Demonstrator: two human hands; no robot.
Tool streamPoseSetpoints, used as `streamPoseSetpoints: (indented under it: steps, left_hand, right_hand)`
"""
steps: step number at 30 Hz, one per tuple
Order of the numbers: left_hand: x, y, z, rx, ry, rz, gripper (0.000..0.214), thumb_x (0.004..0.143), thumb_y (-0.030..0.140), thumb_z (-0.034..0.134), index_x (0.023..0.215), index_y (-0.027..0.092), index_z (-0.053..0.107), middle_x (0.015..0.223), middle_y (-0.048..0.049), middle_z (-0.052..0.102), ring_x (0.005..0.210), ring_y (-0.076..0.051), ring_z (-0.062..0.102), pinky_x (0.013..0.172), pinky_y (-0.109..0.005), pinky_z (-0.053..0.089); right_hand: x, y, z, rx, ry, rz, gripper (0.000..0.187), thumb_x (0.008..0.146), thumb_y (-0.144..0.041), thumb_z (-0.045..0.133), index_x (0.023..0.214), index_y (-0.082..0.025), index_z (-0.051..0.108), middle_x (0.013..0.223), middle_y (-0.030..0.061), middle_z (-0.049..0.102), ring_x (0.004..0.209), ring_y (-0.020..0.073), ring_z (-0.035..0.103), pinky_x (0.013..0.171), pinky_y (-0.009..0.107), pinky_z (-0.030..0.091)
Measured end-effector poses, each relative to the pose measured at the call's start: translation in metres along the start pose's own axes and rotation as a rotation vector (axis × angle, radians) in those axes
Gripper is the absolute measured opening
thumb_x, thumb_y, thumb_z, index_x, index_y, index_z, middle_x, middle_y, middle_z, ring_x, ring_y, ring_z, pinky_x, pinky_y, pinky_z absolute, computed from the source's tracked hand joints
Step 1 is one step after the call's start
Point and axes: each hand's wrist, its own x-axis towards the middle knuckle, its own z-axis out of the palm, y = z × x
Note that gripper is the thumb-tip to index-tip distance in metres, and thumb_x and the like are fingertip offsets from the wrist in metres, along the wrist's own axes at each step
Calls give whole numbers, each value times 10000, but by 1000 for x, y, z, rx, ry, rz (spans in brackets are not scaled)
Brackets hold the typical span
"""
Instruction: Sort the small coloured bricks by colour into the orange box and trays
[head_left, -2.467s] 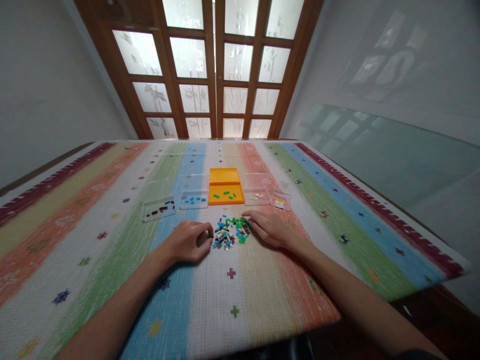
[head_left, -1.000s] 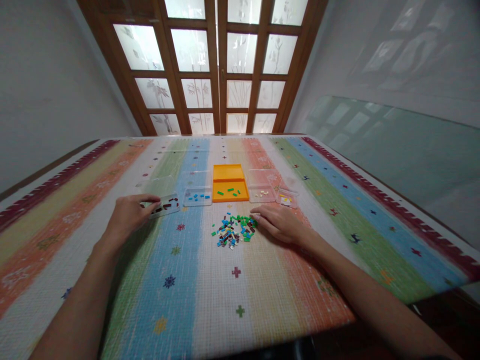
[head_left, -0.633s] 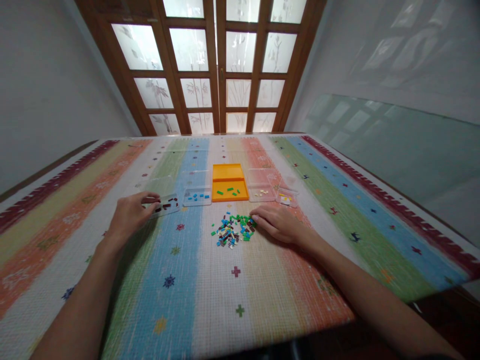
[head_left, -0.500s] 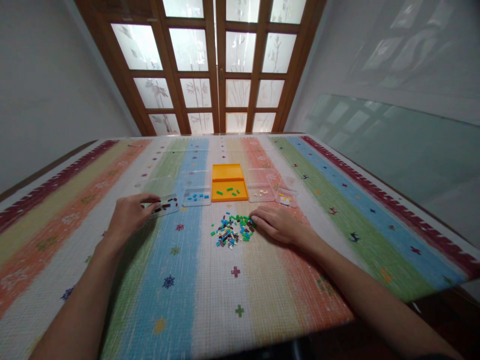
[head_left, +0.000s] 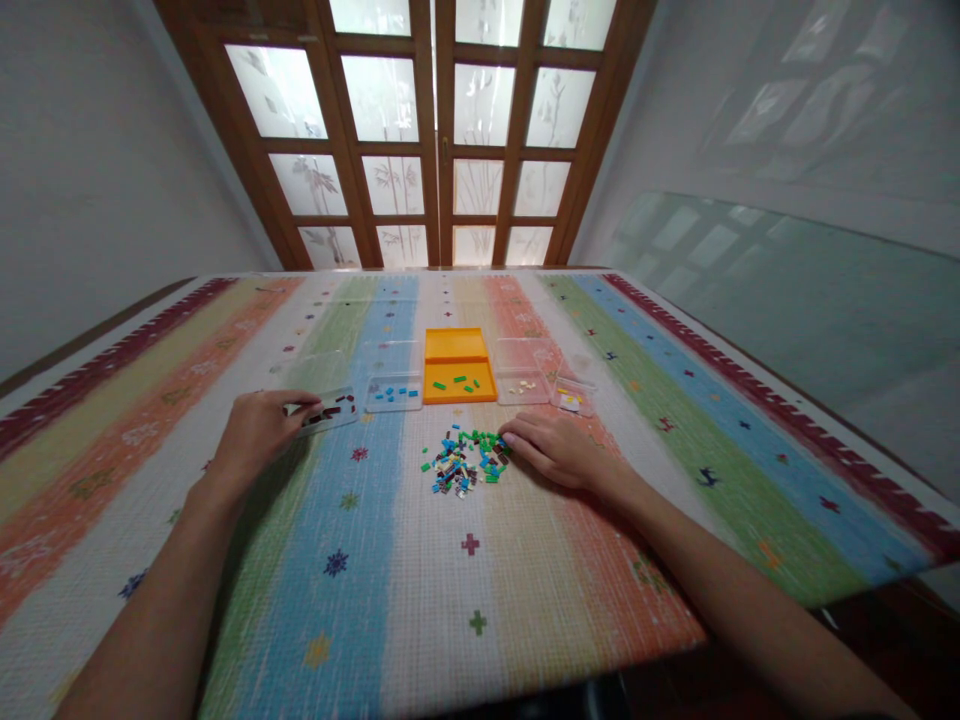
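Observation:
My left hand (head_left: 262,428) is over the left edge of a clear plastic box (head_left: 345,417) with several dark brown toy bricks (head_left: 331,411) in it. Its thumb and fingers are pinched together, and anything between them is too small to make out. A loose heap of small toy bricks (head_left: 461,465), green, blue, brown and pale, lies on the tablecloth. My right hand (head_left: 553,447) rests at the heap's right edge, fingers together and curled, the fingertips touching bricks there. Whether a brick is under those fingertips is hidden.
An open orange case (head_left: 457,345) holds several green bricks. Left of it stands a clear box (head_left: 394,405) with blue bricks; to the right are a clear box (head_left: 514,398) with pale bricks and a smaller box (head_left: 576,408) with yellow ones. A striped tablecloth (head_left: 427,600) covers the table.
The thumb and fingers of my left hand have come slightly closer together over the box of brown bricks. My right hand has barely moved beside the heap.

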Motion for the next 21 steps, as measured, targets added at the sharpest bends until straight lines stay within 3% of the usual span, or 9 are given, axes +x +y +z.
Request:
streamPoseSetpoints:
  steps: [6, 11, 17, 21]
  left_hand:
    - [-2, 3, -3, 41, 120, -29, 238, 770, 430, 585, 765, 257, 748, 592, -18, 677, 563, -229, 623, 626, -323, 468]
    - [-8, 26, 1, -36, 165, 118, 219, 806, 388, 573, 841, 251, 740, 617, 0, 656, 520, -165, 547, 607, -293, 459]
    - [-28, 78, 29, -225, -50, 438, 231, 892, 329, 539, 915, 206, 734, 757, -14, 685, 501, -103, 482, 576, -255, 444]
    - [-41, 99, 50, -264, -239, 511, 246, 936, 298, 521, 967, 198, 744, 891, -63, 711, 674, -141, 610, 685, -279, 490]
  right_hand:
    - [-1, 2, 3, -7, -1, 0, 366, 1063, -309, 331, 1052, -185, 675, 986, 105, 711, 863, 215, 639, 807, 355, 480]
    - [0, 2, 4, -16, 5, -8, 362, 1061, -310, 338, 1058, -188, 678, 986, 104, 710, 851, 212, 632, 785, 349, 473]
    - [0, 0, 3, -22, -6, -9, 381, 1068, -312, 314, 1046, -189, 674, 971, 101, 698, 840, 204, 621, 777, 339, 471]
    - [0, 0, 3, -26, -10, -6, 394, 1071, -324, 304, 1054, -184, 672, 980, 102, 695, 840, 204, 618, 776, 340, 471]
